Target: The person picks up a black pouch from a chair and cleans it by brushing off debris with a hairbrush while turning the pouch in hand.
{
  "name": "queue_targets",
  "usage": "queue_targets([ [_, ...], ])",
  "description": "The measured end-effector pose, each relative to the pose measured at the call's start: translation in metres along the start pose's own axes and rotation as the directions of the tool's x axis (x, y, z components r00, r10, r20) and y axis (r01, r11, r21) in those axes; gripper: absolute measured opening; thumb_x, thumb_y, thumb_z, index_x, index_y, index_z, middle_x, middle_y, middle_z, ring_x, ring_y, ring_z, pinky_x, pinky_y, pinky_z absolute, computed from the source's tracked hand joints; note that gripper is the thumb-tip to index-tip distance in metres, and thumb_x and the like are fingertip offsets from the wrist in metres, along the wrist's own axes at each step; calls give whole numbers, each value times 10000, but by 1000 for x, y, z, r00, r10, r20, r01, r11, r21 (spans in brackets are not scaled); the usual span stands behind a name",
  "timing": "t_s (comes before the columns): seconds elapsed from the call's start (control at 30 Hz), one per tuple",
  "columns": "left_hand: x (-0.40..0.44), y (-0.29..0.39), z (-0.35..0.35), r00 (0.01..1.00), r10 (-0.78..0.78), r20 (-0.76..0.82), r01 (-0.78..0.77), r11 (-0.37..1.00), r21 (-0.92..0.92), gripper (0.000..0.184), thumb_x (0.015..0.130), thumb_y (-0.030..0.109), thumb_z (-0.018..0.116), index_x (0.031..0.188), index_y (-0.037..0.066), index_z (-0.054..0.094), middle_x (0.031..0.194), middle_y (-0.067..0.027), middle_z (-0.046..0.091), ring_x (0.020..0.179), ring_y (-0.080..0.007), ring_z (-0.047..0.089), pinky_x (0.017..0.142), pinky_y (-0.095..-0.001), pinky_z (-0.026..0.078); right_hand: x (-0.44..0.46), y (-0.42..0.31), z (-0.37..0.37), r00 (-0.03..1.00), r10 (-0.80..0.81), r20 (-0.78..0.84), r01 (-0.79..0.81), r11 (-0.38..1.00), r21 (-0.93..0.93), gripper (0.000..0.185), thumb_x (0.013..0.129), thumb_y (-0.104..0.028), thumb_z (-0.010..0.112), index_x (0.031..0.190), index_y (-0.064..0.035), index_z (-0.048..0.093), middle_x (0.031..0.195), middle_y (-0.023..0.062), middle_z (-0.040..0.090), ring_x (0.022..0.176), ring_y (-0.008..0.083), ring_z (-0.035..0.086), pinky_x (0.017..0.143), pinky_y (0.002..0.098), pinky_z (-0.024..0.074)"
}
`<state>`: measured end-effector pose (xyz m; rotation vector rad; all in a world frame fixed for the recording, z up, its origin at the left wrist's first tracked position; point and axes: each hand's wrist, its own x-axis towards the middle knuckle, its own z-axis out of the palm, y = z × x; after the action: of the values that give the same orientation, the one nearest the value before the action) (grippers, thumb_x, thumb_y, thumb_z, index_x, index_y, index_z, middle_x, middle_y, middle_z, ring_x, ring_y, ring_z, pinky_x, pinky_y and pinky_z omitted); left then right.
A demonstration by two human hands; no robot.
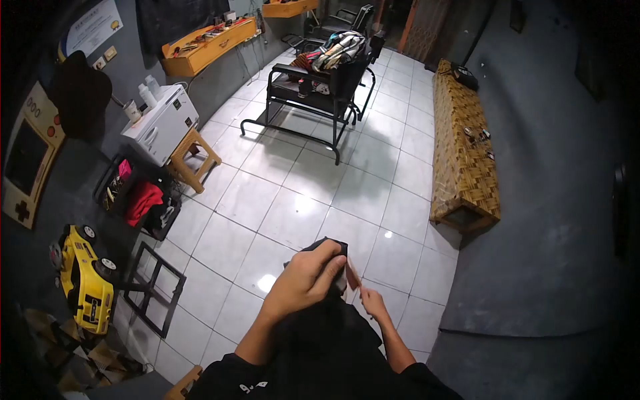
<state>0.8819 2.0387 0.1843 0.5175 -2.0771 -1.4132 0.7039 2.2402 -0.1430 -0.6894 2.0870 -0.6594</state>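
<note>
I see both bare hands low in the frame, just right of centre, above a white tiled floor (293,220). My left hand (310,275) has its fingers curled closed on a dark black item (343,247), thumb along the near side; most of it is hidden, so I can't tell what it is. That item sits at the lower centre, in front of the black clothing. My right hand (373,302), lower and further right, has its fingers closed on the lower end of a thin, flat, reddish-brown strip (352,274). The strip slants up and left, its upper end right by the black item; I can't tell whether they touch.

At the lower left a yellow toy car (90,283) stands tilted beside a black rectangular frame (155,290). At the upper centre, a black metal-framed chair (303,100) bears heaped striped cloth (343,50). A long bench with brown woven patterning (460,167) lines the right side.
</note>
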Motion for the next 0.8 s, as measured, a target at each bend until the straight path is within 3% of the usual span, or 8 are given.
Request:
queue_targets([
  [0.1,1,-3,1,1000,16,-21,-15,999,46,65,887,51,538,889,-8,513,608,-121,493,514,-179,461,512,-283,390,-36,-94,-50,963,-139,231,-94,630,771,540,922,-533,427,749,-30,516,575,18,445,451,85,401,395,246,329],
  [0.23,4,-2,4,998,44,-39,-43,998,47,47,883,34,534,894,-8,517,605,-123,494,516,-182,483,505,-277,397,-77,-161,-68,823,-565,64,358,602,713,597,867,-630,412,719,-54,458,514,-12,363,408,69,314,385,238,266],
  [0.33,1,13,-3,995,-20,-103,23,999,33,59,878,51,536,902,7,505,680,-158,547,586,-320,566,533,-346,430,-52,-142,-48,880,-467,85,370,786,496,633,869,-640,387,703,-39,501,538,21,438,447,114,406,422,259,322],
  [0.43,-9,14,-11,980,96,-177,-75,990,122,61,875,48,544,908,3,519,678,-145,560,571,-298,575,526,-328,436,5,-44,-7,932,-355,73,358,933,-44,646,917,-573,356,770,11,590,636,151,592,524,281,558,523,372,436],
  [0.57,-14,12,-13,980,29,-197,-24,999,28,73,879,52,540,909,-12,521,666,-143,555,571,-281,568,534,-318,432,7,16,-7,985,155,79,-71,771,-632,615,915,-527,372,938,21,652,914,288,620,880,428,611,765,471,467],
  [0.67,-13,6,-14,984,-32,-178,36,999,20,78,885,61,529,899,-14,513,658,-150,547,565,-278,556,533,-325,426,18,27,-12,997,-29,67,58,873,-484,597,918,-532,384,833,-8,657,711,186,647,655,320,630,604,409,476],
  [0.73,-8,1,-12,979,-96,-178,100,995,15,85,891,70,521,893,-13,502,655,-155,543,563,-289,551,532,-334,423,10,-6,-30,995,-1,95,-5,998,63,586,910,-558,402,782,-31,622,618,96,570,538,208,540,508,332,418],
  [0.8,-5,-5,-8,974,-143,-176,148,989,17,100,899,85,511,890,-10,483,652,-163,538,559,-307,542,531,-343,418,-27,-86,-57,987,-94,130,23,885,465,577,902,-580,416,749,-48,581,569,24,488,477,119,449,446,268,352],
])
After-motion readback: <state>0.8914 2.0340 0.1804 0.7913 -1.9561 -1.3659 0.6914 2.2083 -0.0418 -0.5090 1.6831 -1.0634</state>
